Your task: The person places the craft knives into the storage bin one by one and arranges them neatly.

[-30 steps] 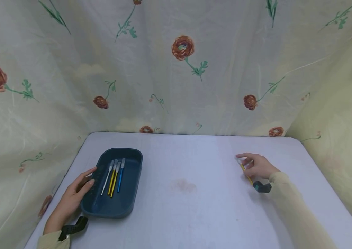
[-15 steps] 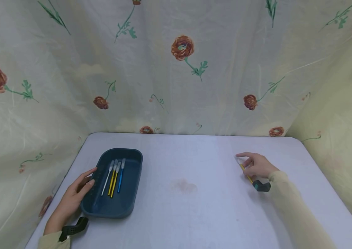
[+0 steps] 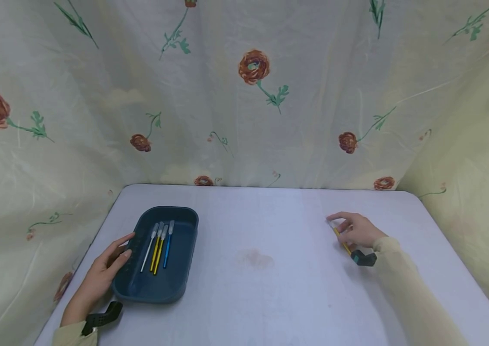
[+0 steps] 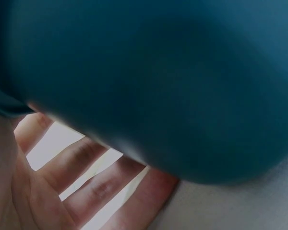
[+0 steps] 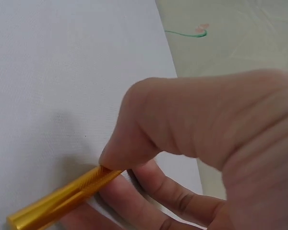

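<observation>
At the left of the head view, a dark blue tray (image 3: 178, 290) holds several capped craft knives (image 3: 156, 253), one silver, two gold and one blue. My left hand (image 3: 102, 274) holds the tray's left side, the thumb over the rim and the other fingers along the outer wall. In the left wrist view the tray's wall (image 4: 149, 96) hides those fingertips. My right hand (image 3: 358, 230), at the right of the table, pinches a gold craft knife (image 5: 62, 199) with a knurled grip between thumb and fingers. Its whitish capped end (image 3: 330, 222) lies by the index fingertip.
A white-covered table (image 3: 253, 307) spreads between the hands, with a faint brownish stain (image 3: 256, 258) near its middle. A flower-patterned curtain (image 3: 235, 120) hangs behind it and along both sides. Each wrist wears a dark camera mount (image 3: 363, 258).
My right index fingertip shifts slightly beside the knife's capped end. The left hand, the tray and the knives in it stay as they were.
</observation>
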`<state>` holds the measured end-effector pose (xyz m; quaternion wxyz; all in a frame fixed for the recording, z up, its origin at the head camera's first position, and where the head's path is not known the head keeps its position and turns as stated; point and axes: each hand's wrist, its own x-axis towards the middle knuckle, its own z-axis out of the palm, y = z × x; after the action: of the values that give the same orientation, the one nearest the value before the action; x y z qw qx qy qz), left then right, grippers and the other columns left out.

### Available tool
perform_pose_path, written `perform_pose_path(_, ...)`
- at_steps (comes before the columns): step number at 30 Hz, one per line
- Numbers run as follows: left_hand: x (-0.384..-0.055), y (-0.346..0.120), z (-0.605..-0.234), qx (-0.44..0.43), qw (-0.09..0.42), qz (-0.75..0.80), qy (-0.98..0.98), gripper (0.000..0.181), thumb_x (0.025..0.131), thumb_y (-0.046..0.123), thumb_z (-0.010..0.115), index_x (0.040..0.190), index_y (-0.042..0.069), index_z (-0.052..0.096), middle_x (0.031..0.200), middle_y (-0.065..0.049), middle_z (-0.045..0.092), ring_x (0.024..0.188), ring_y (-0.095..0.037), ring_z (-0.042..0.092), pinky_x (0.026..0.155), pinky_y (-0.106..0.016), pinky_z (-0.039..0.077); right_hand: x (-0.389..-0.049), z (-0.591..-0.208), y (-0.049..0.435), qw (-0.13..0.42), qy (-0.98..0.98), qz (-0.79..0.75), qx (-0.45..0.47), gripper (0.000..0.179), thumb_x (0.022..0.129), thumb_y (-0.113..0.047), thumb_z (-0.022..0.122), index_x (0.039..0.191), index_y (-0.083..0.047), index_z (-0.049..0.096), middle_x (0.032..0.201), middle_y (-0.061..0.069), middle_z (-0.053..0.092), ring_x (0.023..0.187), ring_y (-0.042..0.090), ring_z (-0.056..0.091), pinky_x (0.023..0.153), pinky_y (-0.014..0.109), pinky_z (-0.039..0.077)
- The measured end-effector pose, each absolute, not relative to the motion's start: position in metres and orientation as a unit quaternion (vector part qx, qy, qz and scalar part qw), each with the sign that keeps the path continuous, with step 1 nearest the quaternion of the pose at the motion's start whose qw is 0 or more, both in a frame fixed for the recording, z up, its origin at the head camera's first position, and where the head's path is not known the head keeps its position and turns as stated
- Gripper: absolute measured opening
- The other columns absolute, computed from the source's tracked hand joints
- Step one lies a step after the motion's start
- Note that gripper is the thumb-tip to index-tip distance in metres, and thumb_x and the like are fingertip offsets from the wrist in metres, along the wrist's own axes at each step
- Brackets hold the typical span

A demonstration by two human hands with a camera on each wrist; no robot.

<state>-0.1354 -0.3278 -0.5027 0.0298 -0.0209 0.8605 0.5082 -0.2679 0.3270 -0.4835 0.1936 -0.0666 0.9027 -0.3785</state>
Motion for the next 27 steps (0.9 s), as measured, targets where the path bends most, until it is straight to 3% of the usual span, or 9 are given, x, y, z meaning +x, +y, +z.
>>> perform_pose_path(17, -0.136, -0.328, -0.502, -0.021, 0.030, 0.502, 0.864, 0.059, 0.103, 0.048, 0.048, 0.157, 0.033, 0.029, 0.158, -0.021, 0.028, 0.140, -0.047, 0.031, 0.106, -0.066, 0.033, -0.262, -0.492, 0.339, 0.172, 0.856, -0.487, -0.029, 0.066, 0.088, -0.005, 0.070, 0.149, -0.014, 0.045, 0.122, 0.025, 0.055, 0.091, 0.031, 0.061, 0.071, 0.041, 0.060)
perform_pose_path(27, -0.135, -0.327, -0.501, -0.020, 0.025, 0.498, 0.867, 0.059, 0.104, 0.048, 0.048, 0.157, 0.033, 0.029, 0.157, -0.023, 0.031, 0.139, -0.046, 0.034, 0.106, -0.065, 0.034, -0.258, -0.491, 0.334, 0.163, 0.836, -0.524, -0.034, 0.068, 0.088, -0.003, 0.069, 0.150, -0.009, 0.041, 0.122, 0.029, 0.052, 0.086, 0.029, 0.065, 0.072, 0.043, 0.060)
